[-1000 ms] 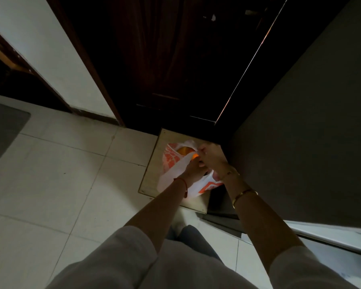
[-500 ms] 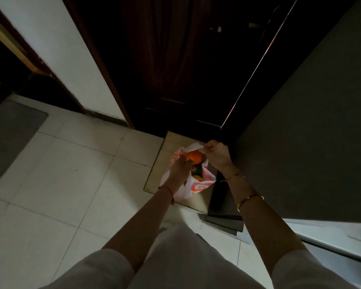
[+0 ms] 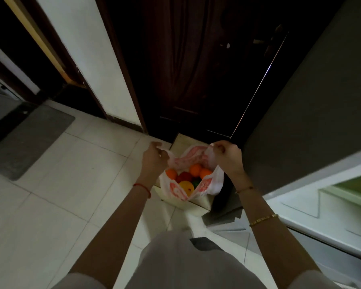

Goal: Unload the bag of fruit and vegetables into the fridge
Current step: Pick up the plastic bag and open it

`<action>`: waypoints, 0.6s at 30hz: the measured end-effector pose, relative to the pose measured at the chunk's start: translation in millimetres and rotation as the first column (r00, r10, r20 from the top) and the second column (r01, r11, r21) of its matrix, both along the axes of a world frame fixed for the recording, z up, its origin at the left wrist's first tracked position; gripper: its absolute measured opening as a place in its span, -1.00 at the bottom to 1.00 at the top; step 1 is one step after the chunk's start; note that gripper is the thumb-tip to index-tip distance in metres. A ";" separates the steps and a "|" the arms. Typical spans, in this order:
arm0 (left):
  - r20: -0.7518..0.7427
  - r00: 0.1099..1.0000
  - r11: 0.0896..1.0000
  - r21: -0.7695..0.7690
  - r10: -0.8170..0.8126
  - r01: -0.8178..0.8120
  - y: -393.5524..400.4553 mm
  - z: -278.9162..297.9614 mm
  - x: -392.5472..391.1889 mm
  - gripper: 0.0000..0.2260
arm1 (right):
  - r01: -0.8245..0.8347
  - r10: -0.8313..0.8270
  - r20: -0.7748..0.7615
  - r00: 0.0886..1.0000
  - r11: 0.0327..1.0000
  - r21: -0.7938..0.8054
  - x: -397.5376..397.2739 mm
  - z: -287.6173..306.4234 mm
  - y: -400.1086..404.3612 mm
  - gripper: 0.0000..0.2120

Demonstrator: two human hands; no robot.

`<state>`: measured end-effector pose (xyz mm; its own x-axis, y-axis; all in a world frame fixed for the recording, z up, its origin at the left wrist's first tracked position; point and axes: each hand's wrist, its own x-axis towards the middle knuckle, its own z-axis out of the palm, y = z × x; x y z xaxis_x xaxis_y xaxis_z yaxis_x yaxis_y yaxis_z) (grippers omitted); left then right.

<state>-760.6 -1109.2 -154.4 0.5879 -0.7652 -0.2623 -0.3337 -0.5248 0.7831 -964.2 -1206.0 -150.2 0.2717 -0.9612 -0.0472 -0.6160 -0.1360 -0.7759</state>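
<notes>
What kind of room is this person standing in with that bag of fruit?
Most likely a home kitchen or the hallway beside it. An open fridge door with shelves shows at the right, a dark wooden door stands ahead, and the floor is pale tile with a grey mat.

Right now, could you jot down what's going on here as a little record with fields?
left hand: grips one rim of the white plastic bag with red print
right hand: grips the opposite rim
bag: pulled open, resting on a low pale wooden box
contents: round orange fruits, red item, yellow item, something green
fridge: open, at right
</notes>
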 end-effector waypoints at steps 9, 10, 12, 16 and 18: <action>0.103 0.990 0.982 -0.151 -0.094 0.109 75.6 41.5 -5.5 -0.78 | 0.095 -0.080 0.212 0.974 0.994 -0.059 -29.4 37.5 75.8 -0.82; 0.116 0.986 0.973 -0.186 -0.118 0.138 85.7 46.6 -8.3 -0.80 | 0.108 -0.091 0.230 0.969 0.992 -0.062 -33.0 41.5 86.5 -0.82; 0.129 0.978 0.950 -0.244 -0.166 0.194 105.9 57.3 -13.3 -0.80 | 0.146 -0.126 0.265 0.956 0.988 -0.056 -40.5 51.0 109.6 -0.82; 0.110 0.962 0.907 -0.321 -0.250 0.272 139.6 83.3 -26.9 -0.76 | 0.218 -0.187 0.327 0.926 0.974 -0.063 -56.1 71.4 155.7 -0.83; 0.087 0.954 0.890 -0.346 -0.285 0.298 153.3 98.1 -36.1 -0.76 | 0.261 -0.222 0.381 0.898 0.964 -0.052 -65.0 84.9 175.8 -0.85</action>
